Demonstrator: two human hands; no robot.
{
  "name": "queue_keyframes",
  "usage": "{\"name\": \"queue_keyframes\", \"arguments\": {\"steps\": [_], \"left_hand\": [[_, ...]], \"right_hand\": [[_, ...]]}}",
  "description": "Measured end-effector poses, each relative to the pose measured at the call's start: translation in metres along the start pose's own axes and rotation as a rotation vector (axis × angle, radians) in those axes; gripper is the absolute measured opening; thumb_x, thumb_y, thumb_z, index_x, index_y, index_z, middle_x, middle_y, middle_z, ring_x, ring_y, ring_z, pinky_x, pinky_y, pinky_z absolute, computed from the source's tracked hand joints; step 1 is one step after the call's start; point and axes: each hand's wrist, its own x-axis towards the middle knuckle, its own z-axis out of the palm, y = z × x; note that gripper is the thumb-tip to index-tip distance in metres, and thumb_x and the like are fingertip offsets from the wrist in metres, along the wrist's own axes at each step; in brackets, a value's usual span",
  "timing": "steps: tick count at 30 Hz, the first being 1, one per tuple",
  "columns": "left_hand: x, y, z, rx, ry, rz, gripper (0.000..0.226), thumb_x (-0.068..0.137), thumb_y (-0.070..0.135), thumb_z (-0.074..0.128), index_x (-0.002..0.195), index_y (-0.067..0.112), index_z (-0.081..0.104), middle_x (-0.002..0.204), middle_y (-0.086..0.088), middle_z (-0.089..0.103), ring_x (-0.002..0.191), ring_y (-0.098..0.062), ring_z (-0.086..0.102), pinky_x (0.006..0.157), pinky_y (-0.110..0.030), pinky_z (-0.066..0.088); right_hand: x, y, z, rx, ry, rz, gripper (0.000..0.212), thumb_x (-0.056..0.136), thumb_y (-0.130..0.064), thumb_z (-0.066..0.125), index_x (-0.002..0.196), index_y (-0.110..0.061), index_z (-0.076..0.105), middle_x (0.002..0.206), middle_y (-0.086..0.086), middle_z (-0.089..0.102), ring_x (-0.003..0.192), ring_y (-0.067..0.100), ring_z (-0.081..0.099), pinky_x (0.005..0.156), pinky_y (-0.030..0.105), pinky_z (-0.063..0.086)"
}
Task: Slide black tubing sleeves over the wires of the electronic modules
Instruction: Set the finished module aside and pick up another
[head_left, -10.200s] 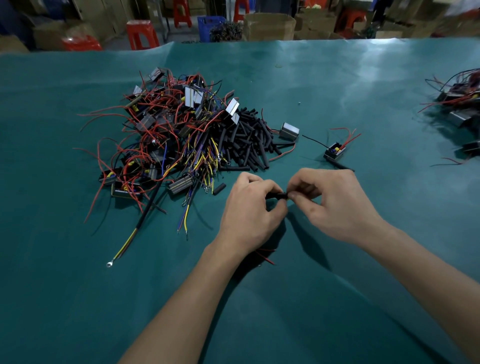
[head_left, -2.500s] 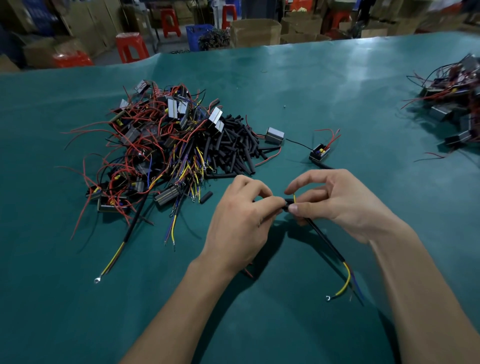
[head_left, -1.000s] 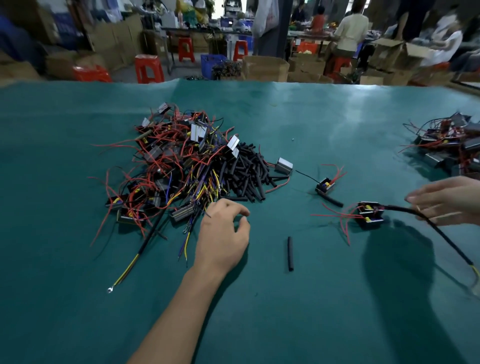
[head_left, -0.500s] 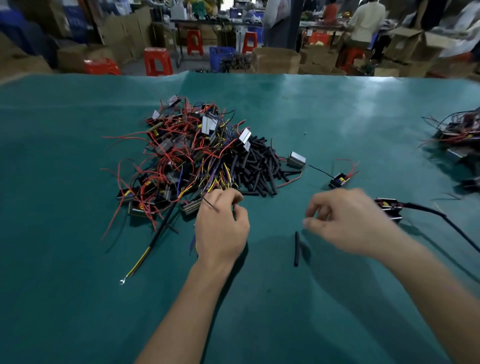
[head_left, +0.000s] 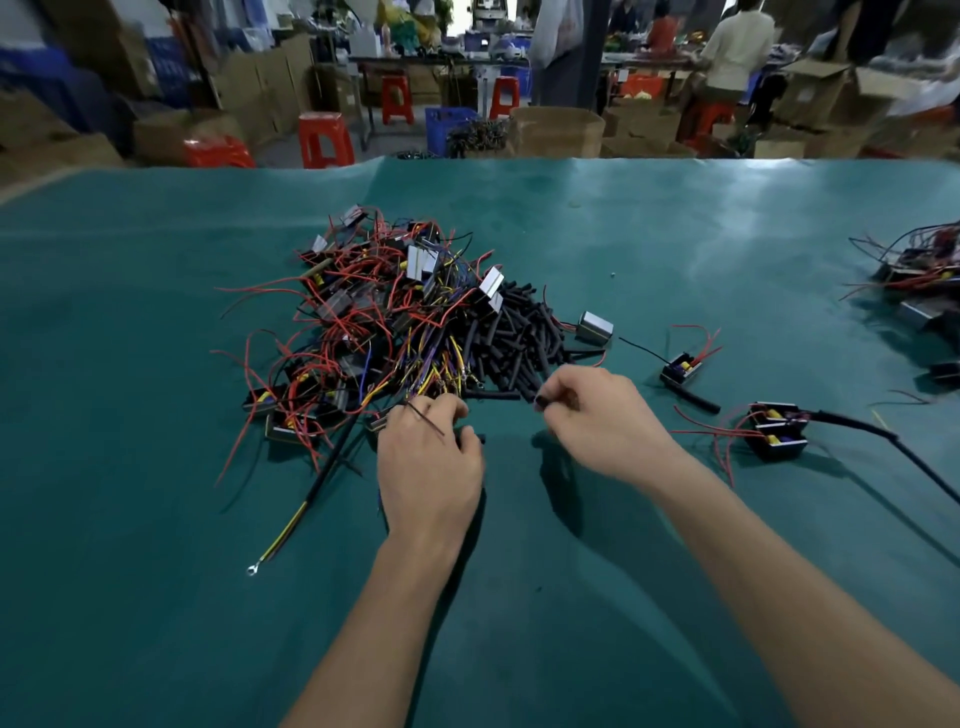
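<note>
Right hand (head_left: 602, 421) newly forward, sleeve (head_left: 541, 400) half-hidden

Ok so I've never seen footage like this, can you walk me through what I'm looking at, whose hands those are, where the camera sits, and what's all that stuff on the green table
There is no machine here. A person wears one camera on the head, looking forward and down, so the two bare arms entering from the bottom are their own.

On the green table lies a big tangle of small electronic modules with red, yellow and blue wires. Against its right side is a heap of short black tubing sleeves. To the right lies a module with a sleeve already on its wires.

The left hand is at the near edge of the tangle, fingers curled round thin wires there. The right hand pinches one black sleeve at the edge of the heap.

Behind the table is a workshop with cardboard boxes and red stools.
</note>
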Motion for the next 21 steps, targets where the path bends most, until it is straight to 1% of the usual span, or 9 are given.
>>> {"name": "queue_keyframes", "arguments": {"steps": [2, 5, 8, 10, 12, 15, 16, 18, 21], "left_hand": [[0.001, -0.002, -0.001, 0.007, -0.005, 0.006, 0.015, 0.09, 0.02, 0.068, 0.102, 0.012, 0.071, 0.1, -0.004, 0.067, 0.099, -0.026, 0.055, 0.084, -0.036, 0.042], [0.001, -0.001, 0.0, -0.044, -0.037, 0.057, 0.013, 0.09, 0.019, 0.068, 0.1, 0.01, 0.071, 0.096, -0.006, 0.068, 0.094, -0.028, 0.059, 0.08, -0.039, 0.046], [0.001, -0.001, 0.002, -0.137, -0.108, 0.09, 0.015, 0.085, 0.005, 0.065, 0.099, 0.004, 0.069, 0.098, -0.011, 0.066, 0.09, -0.032, 0.061, 0.078, -0.045, 0.05], [0.003, -0.002, 0.001, -0.216, -0.077, 0.025, 0.014, 0.082, -0.002, 0.062, 0.094, 0.002, 0.069, 0.097, -0.011, 0.066, 0.087, -0.031, 0.062, 0.077, -0.045, 0.051], [0.004, -0.002, -0.002, -0.253, -0.033, -0.023, 0.017, 0.082, -0.005, 0.059, 0.092, 0.005, 0.069, 0.097, -0.007, 0.067, 0.088, -0.027, 0.062, 0.08, -0.043, 0.05], [0.004, 0.003, -0.012, -0.171, -0.102, -0.022, 0.026, 0.083, -0.003, 0.055, 0.1, 0.012, 0.068, 0.105, -0.003, 0.065, 0.095, -0.027, 0.061, 0.085, -0.042, 0.048], [0.005, 0.005, -0.016, -0.129, -0.15, -0.006, 0.025, 0.085, 0.001, 0.054, 0.101, 0.015, 0.068, 0.106, -0.002, 0.065, 0.095, -0.026, 0.061, 0.085, -0.043, 0.049], [0.007, 0.009, -0.032, -0.12, -0.193, 0.025, 0.019, 0.088, 0.01, 0.056, 0.095, 0.021, 0.07, 0.096, 0.004, 0.069, 0.088, -0.022, 0.064, 0.082, -0.04, 0.052], [0.02, 0.013, -0.074, -0.358, -0.27, -0.016, 0.014, 0.085, 0.014, 0.063, 0.084, 0.023, 0.074, 0.076, 0.009, 0.073, 0.073, -0.012, 0.068, 0.075, -0.031, 0.058]], "right_hand": [[0.011, -0.01, 0.005, 0.167, 0.015, 0.054, 0.026, 0.09, -0.01, 0.047, 0.075, -0.021, 0.064, 0.069, -0.009, 0.064, 0.067, 0.015, 0.059, 0.06, 0.021, 0.047], [0.022, -0.021, 0.019, 0.214, -0.005, 0.084, 0.026, 0.089, -0.011, 0.048, 0.071, -0.019, 0.065, 0.07, -0.003, 0.067, 0.062, 0.014, 0.053, 0.048, 0.015, 0.039], [0.03, -0.028, 0.031, 0.157, -0.039, 0.053, 0.012, 0.089, -0.02, 0.062, 0.081, -0.018, 0.07, 0.074, -0.006, 0.068, 0.064, 0.008, 0.055, 0.053, 0.014, 0.041], [0.033, -0.029, 0.033, 0.105, -0.094, 0.004, 0.009, 0.088, -0.023, 0.066, 0.086, -0.02, 0.074, 0.078, -0.008, 0.07, 0.069, 0.004, 0.058, 0.054, 0.008, 0.041], [0.028, -0.027, 0.035, 0.079, -0.134, -0.037, 0.008, 0.085, -0.026, 0.071, 0.09, -0.022, 0.077, 0.082, -0.011, 0.07, 0.075, 0.004, 0.06, 0.058, 0.007, 0.042], [0.013, -0.015, 0.046, -0.061, -0.099, -0.172, 0.013, 0.084, -0.024, 0.074, 0.096, -0.019, 0.073, 0.09, -0.006, 0.062, 0.088, 0.015, 0.06, 0.077, 0.03, 0.048], [0.01, -0.01, 0.05, -0.082, -0.065, -0.207, 0.01, 0.085, -0.022, 0.074, 0.094, -0.018, 0.071, 0.091, -0.003, 0.06, 0.089, 0.019, 0.059, 0.079, 0.035, 0.048], [0.009, -0.005, 0.055, -0.076, 0.002, -0.238, 0.005, 0.088, -0.019, 0.073, 0.088, -0.018, 0.068, 0.088, -0.003, 0.057, 0.086, 0.021, 0.057, 0.077, 0.036, 0.046], [0.012, 0.001, 0.06, 0.009, 0.149, -0.204, 0.011, 0.089, -0.011, 0.072, 0.082, -0.018, 0.067, 0.083, -0.005, 0.061, 0.082, 0.019, 0.059, 0.076, 0.034, 0.047]]}}
